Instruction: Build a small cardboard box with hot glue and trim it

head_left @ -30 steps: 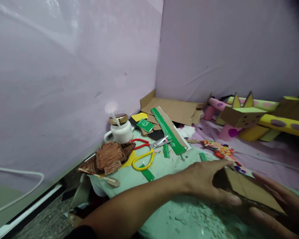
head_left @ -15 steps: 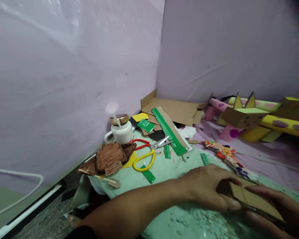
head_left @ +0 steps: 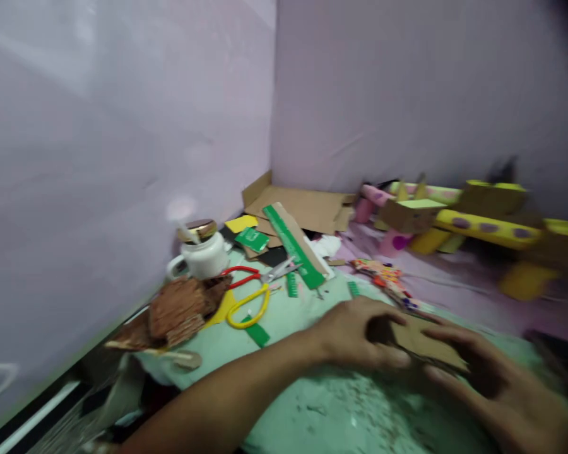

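Observation:
A small flat piece of brown cardboard (head_left: 428, 340) is held low over the green tabletop, between both hands. My left hand (head_left: 366, 334) grips its left end, thumb below and fingers above. At the other end my right hand (head_left: 492, 372) pinches it the same way. Motion blurs the cardboard a little, and its far edge is partly behind the fingers. Scissors (head_left: 260, 284) with one red and one yellow handle lie with blades parted, left of the hands. A patterned cloth-like scrap (head_left: 383, 277) rests just beyond my left hand.
A white mug (head_left: 203, 252) with a gold lid stands by the wall. Beside it sits a brown layered cardboard piece (head_left: 180, 309). Green strips (head_left: 293, 246) and a cardboard sheet (head_left: 307, 208) lie at the back. Painted cardboard-tube figures (head_left: 487, 227) stand at the right.
The camera view has turned rightward, so everything appears shifted left and more of the painted figures shows. Both hands still hold the cardboard piece.

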`<act>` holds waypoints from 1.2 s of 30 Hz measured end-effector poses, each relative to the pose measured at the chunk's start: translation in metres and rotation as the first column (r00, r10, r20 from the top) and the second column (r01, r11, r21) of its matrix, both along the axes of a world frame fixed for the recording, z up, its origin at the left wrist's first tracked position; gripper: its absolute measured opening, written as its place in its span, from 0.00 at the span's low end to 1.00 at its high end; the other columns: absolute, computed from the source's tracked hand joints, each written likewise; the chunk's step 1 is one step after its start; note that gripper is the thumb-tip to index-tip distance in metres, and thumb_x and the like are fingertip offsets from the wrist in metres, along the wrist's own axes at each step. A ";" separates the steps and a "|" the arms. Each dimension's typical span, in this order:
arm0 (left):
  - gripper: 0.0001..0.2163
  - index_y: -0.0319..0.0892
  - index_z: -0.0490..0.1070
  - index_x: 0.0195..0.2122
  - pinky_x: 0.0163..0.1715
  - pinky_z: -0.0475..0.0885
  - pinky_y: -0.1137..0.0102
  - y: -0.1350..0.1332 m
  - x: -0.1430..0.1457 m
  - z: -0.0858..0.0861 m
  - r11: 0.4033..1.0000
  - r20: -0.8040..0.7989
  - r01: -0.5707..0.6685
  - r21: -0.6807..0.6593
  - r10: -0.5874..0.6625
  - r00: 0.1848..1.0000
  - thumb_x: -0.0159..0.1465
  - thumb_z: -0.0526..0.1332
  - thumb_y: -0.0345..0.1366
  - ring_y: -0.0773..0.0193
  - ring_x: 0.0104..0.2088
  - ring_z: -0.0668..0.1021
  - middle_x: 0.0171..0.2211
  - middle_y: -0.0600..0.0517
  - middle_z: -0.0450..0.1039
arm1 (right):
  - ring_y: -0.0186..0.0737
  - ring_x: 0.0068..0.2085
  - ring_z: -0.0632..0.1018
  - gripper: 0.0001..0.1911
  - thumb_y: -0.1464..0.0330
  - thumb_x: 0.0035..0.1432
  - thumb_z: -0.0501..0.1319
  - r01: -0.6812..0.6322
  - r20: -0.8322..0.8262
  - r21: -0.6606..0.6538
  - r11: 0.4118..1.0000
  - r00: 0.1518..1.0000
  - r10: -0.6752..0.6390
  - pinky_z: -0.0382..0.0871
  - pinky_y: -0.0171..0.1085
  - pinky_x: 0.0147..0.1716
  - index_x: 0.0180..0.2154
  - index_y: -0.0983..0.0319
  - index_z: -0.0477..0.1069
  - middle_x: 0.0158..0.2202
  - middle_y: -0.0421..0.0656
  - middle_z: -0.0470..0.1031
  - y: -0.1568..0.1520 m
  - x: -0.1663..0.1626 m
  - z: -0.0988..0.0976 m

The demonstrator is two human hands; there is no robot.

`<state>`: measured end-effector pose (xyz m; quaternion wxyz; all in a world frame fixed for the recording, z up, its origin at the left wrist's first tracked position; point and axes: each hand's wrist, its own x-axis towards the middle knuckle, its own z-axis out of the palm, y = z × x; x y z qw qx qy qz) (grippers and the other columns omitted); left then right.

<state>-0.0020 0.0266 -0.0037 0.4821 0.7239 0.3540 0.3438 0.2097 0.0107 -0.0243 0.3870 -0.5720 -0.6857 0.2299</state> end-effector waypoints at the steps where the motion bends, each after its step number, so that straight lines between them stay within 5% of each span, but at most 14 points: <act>1: 0.23 0.39 0.73 0.46 0.43 0.71 0.62 -0.001 0.001 0.002 0.997 0.060 -0.022 -0.069 0.026 0.998 0.49 0.67 0.40 0.54 0.42 0.76 0.43 0.45 0.74 | 0.53 0.42 0.83 0.25 0.46 0.43 0.67 -0.050 -0.109 -0.057 0.997 0.993 0.044 0.80 0.42 0.37 0.39 0.54 0.75 0.46 0.49 0.80 -0.001 -0.001 0.003; 5: 0.21 0.37 0.70 0.45 0.38 0.70 0.63 0.003 0.002 0.003 0.964 0.133 -0.020 -0.265 0.057 0.989 0.52 0.64 0.43 0.57 0.37 0.75 0.38 0.46 0.75 | 0.51 0.44 0.81 0.28 0.51 0.42 0.70 -0.275 -0.457 -0.119 0.954 0.868 0.193 0.78 0.44 0.40 0.43 0.57 0.72 0.46 0.50 0.79 0.001 -0.004 0.006; 11: 0.21 0.39 0.68 0.45 0.33 0.68 0.67 0.004 0.004 0.001 0.974 0.032 -0.042 -0.222 0.051 0.998 0.53 0.64 0.45 0.58 0.35 0.74 0.35 0.49 0.73 | 0.49 0.46 0.79 0.21 0.59 0.42 0.73 -0.321 -0.599 -0.087 0.943 0.773 0.208 0.75 0.44 0.43 0.38 0.59 0.73 0.49 0.49 0.74 0.002 -0.004 0.001; 16: 0.19 0.41 0.64 0.42 0.33 0.68 0.66 0.004 0.001 0.007 0.973 -0.064 -0.055 -0.223 0.041 0.997 0.50 0.65 0.40 0.60 0.34 0.74 0.33 0.51 0.73 | 0.51 0.53 0.74 0.16 0.65 0.44 0.72 -0.175 -0.507 0.018 0.984 0.847 0.160 0.76 0.44 0.43 0.37 0.58 0.74 0.54 0.49 0.68 -0.004 -0.008 0.000; 22: 0.19 0.42 0.63 0.42 0.37 0.70 0.63 0.006 0.000 0.009 0.978 -0.076 -0.027 -0.206 0.012 0.997 0.50 0.65 0.38 0.58 0.36 0.75 0.36 0.49 0.72 | 0.44 0.46 0.78 0.13 0.69 0.47 0.69 -0.041 -0.453 0.163 0.986 0.884 0.112 0.80 0.40 0.36 0.39 0.57 0.76 0.45 0.46 0.73 -0.013 -0.011 -0.003; 30: 0.17 0.42 0.70 0.42 0.46 0.70 0.58 0.000 0.004 0.012 0.997 -0.127 -0.042 -0.059 0.034 0.991 0.50 0.64 0.39 0.48 0.53 0.69 0.53 0.43 0.63 | 0.48 0.45 0.82 0.11 0.72 0.47 0.70 -0.085 -0.422 0.297 0.951 0.882 0.211 0.80 0.48 0.40 0.36 0.58 0.78 0.42 0.48 0.81 -0.014 -0.008 -0.009; 36: 0.16 0.45 0.68 0.42 0.46 0.70 0.58 -0.006 0.004 0.010 1.000 -0.182 0.004 0.028 0.001 0.983 0.52 0.63 0.38 0.50 0.50 0.72 0.51 0.45 0.67 | 0.48 0.40 0.83 0.09 0.73 0.47 0.69 -0.075 -0.286 0.409 0.910 0.936 0.206 0.79 0.47 0.39 0.34 0.58 0.77 0.39 0.49 0.83 -0.021 -0.006 -0.007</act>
